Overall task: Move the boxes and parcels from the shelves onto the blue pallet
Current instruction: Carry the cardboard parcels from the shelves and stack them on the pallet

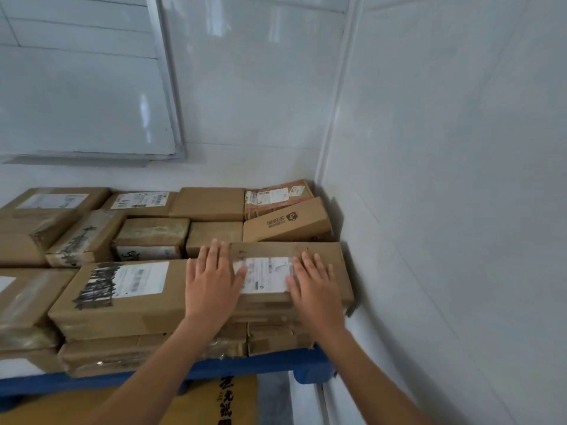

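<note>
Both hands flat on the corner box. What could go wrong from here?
1. The top box under the left hand and right hand seems to overhang the stack at its right end; it may tip toward the wall.
2. The tilted box behind it rests unevenly and could slide if nudged.
3. The stack reaches the blue pallet front edge, so a pull could drag boxes off.

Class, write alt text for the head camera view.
Two hands, left hand and right hand, press flat on a labelled cardboard box atop stacked parcels on a blue pallet in a white-walled corner.
</note>
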